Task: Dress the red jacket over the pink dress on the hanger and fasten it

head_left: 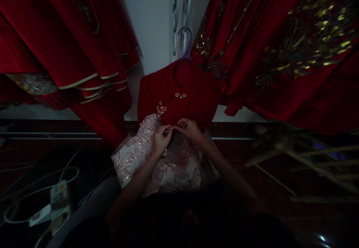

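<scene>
A small red dress point(193, 98) hangs on a purple hanger point(186, 42) against the white wall, with a pearl clasp point(180, 95) near the collar and a jewelled ornament point(161, 109) at its left side. Its pale pink brocade skirt point(134, 154) spreads toward me. My left hand point(162, 137) and my right hand point(190, 128) meet at the waist of the dress, fingers pinched together on the fabric between them. What exactly the fingertips grip is too small and dark to make out.
Large red garments with gold embroidery hang at the left point(70, 46) and right point(294, 53). A white power strip with cables point(57, 199) lies on the dark floor at lower left. A pale wooden frame point(303, 158) stands at right.
</scene>
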The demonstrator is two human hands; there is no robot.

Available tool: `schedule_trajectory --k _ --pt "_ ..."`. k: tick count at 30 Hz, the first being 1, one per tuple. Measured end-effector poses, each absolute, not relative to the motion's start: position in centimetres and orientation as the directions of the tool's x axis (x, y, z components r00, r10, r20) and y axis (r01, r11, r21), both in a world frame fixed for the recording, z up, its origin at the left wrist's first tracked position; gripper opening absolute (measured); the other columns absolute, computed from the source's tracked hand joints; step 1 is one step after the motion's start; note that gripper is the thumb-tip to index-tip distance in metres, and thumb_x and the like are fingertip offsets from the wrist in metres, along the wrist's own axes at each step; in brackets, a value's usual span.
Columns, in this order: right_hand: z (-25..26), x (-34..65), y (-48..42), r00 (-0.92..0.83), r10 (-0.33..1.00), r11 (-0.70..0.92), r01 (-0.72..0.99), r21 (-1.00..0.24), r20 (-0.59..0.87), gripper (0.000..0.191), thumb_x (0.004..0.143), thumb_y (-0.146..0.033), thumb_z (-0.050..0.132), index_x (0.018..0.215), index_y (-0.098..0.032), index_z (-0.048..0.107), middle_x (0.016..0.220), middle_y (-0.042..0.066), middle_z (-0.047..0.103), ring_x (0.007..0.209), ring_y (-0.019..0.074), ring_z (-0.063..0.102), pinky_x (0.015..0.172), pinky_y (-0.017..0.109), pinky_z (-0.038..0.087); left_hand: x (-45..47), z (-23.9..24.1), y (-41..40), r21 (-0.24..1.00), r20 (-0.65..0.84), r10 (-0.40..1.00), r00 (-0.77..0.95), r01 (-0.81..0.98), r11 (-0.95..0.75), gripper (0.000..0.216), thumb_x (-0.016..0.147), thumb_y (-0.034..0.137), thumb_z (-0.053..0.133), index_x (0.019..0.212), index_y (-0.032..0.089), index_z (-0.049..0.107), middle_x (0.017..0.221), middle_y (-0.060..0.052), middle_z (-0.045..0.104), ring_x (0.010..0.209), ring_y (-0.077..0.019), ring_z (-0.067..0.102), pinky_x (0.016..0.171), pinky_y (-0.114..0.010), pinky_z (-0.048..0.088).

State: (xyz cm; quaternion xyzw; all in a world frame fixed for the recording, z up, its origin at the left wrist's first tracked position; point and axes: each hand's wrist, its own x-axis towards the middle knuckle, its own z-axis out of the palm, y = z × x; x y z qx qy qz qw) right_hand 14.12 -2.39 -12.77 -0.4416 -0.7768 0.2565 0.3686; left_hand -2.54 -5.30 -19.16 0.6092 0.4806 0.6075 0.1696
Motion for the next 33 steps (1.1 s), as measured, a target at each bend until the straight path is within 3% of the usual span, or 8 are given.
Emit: schedule_trajectory --k 4,13,26,33 --pt "-12.74 14.34 -2.27 -0.357 0.867 0.493 0.518 -0.699 0.347 0.021 0.078 -0.037 0.066 0.084 -0.018 0.062 0.074 0.000 0.063 0.065 0.0107 0.057 0.061 0.021 0.043 -2.47 -19.02 -5.32 0.757 0.613 0.772 -0.169 0.404 -0.513 0.019 0.086 0.032 0.058 0.094 0.019 0.069 0.091 -0.005 0.070 0.085 -0.0138 0.066 0.079 -0.028 0.054" --pt "-13.01 13.66 -2.85 -0.285 0.881 0.468 0.641 -0.608 0.377 0.014 0.082 -0.032 0.062 0.086 -0.019 0.061 0.080 0.001 0.063 0.071 0.0116 0.058 0.066 0.022 0.043 -2.56 -19.48 -5.03 0.769 0.604 0.783 -0.147 0.366 -0.524 0.019 0.084 0.031 0.061 0.097 0.020 0.069 0.090 -0.004 0.068 0.077 -0.0115 0.066 0.072 -0.025 0.056" --pt "-12.79 13.71 -2.83 -0.295 0.885 0.466 0.583 -0.666 0.361 0.016 0.078 -0.033 0.066 0.085 -0.019 0.062 0.078 0.001 0.064 0.068 0.0112 0.058 0.065 0.021 0.043 -2.40 -19.49 -5.09 0.762 0.598 0.790 -0.136 0.402 -0.507 0.020 0.083 0.033 0.063 0.094 0.018 0.069 0.088 -0.004 0.069 0.076 -0.0120 0.067 0.071 -0.024 0.055" --pt "-12.58 13.50 -3.19 -0.268 0.895 0.439 0.665 -0.604 0.356 0.016 0.082 -0.034 0.063 0.088 -0.020 0.062 0.083 0.002 0.065 0.071 0.0121 0.059 0.065 0.022 0.043 -2.42 -19.54 -5.09 0.764 0.591 0.796 -0.131 0.407 -0.501 0.021 0.084 0.035 0.062 0.096 0.020 0.070 0.091 -0.005 0.069 0.078 -0.0129 0.067 0.073 -0.026 0.055"
